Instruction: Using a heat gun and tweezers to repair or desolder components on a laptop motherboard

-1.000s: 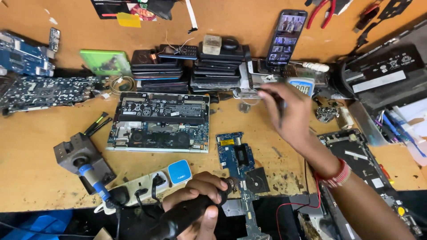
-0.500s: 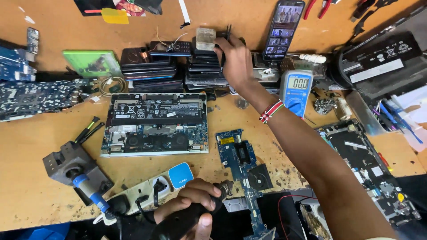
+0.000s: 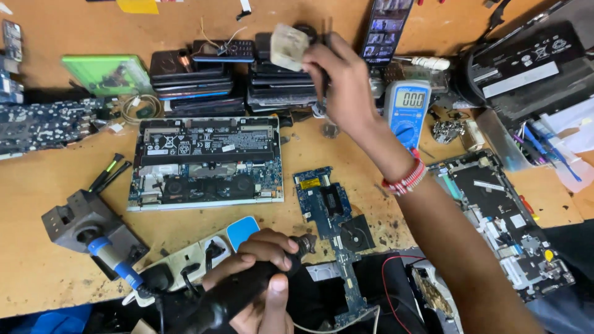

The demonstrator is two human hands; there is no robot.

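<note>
Head view. Cluttered wooden desk (image 3: 55,247). Right hand (image 3: 343,83), upper centre, pinches a pale block (image 3: 288,46) above stacked phones (image 3: 278,86). Left hand (image 3: 263,278), bottom centre, is closed around a black tool (image 3: 238,294) beside the blue board (image 3: 328,207).

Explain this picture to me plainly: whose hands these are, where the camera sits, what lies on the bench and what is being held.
There is no machine here: a person works with bare hands, and the single camera sits on their head, looking down. The left hand grips a black handheld tool above a blue circuit board. The right hand, with a beaded bracelet at the wrist, lifts a small pale block over stacked phones. On the wooden bench lie an opened laptop, a multimeter, a power strip and a soldering iron in its stand.
</note>
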